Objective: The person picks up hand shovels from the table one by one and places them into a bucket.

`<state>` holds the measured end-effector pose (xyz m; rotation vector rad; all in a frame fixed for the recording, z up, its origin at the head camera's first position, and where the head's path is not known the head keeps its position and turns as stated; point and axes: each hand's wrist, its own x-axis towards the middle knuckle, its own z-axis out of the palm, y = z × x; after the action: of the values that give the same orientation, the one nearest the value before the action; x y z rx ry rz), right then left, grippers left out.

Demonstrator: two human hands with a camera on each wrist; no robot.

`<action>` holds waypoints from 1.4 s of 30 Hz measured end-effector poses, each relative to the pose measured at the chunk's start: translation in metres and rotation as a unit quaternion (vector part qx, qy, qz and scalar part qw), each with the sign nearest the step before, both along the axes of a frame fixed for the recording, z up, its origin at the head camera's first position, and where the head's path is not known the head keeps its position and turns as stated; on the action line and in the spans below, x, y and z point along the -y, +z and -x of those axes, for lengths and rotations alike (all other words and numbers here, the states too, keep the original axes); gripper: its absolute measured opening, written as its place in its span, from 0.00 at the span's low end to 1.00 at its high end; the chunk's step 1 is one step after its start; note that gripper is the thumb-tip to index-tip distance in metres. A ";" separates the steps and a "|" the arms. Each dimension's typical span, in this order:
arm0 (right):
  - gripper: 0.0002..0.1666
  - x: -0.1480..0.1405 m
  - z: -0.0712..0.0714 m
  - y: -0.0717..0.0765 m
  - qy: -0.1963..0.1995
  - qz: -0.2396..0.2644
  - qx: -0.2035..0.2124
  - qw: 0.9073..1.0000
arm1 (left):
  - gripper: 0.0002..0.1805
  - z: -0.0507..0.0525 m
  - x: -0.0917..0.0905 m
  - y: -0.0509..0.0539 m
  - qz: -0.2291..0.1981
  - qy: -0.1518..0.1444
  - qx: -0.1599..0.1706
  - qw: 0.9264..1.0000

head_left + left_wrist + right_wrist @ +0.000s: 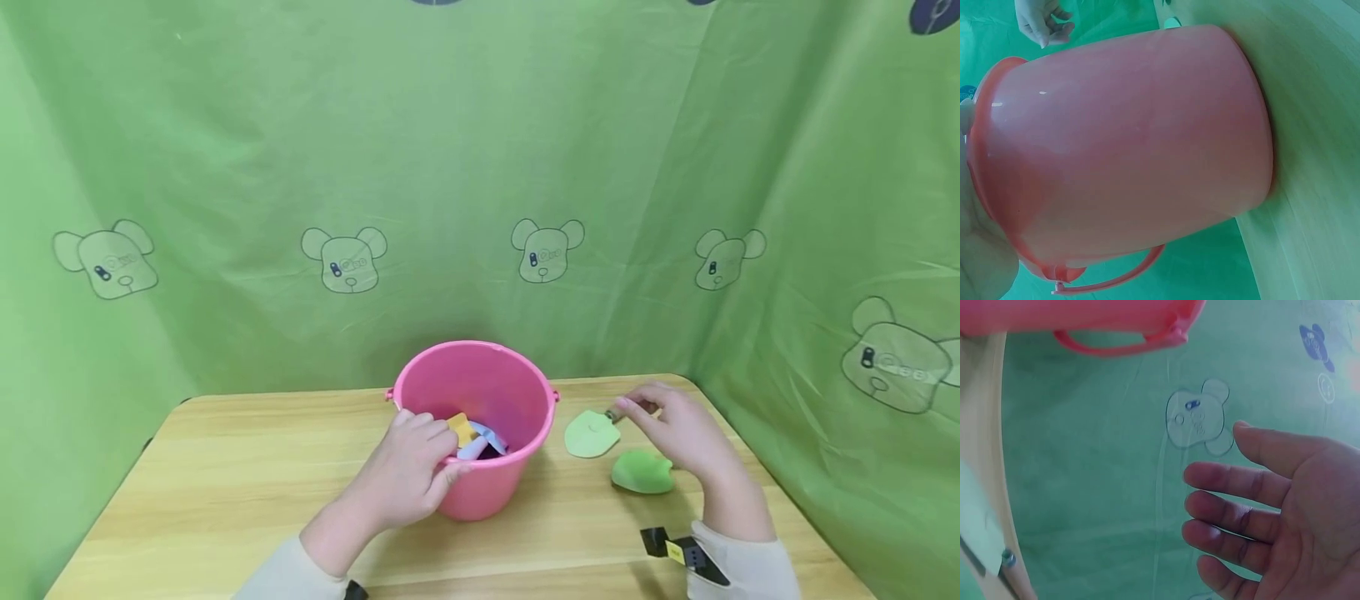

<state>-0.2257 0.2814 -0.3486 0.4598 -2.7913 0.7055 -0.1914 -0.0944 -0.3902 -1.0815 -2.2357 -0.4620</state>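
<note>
A pink bucket (487, 487) stands upright on the table, with yellow, pale blue and dark pieces (480, 440) inside it. My left hand (408, 467) grips the bucket's near-left rim, fingers over the edge and thumb outside. In the head view my right hand (678, 429) is above the dark neck of a flat, pale green spade-shaped thing (591, 434). The right wrist view shows that hand (1272, 512) with relaxed, slightly bent fingers and nothing between them. A rounded green thing (642, 472), its kind unclear, lies below the right hand.
The wooden table (247, 483) has rounded far corners. A green curtain (450, 183) printed with bear heads hangs behind it and along both sides. The bucket's pink handle (1122, 278) hangs down at its side.
</note>
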 end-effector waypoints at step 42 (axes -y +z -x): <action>0.22 -0.082 0.046 -0.059 -0.015 -0.044 0.109 0.993 | 0.15 0.001 0.001 0.000 0.001 0.004 0.016 1.000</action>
<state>-0.2715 0.3632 -0.4079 0.3763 -3.0376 0.6660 -0.1929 -0.0953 -0.3904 -1.0733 -2.2676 -0.4773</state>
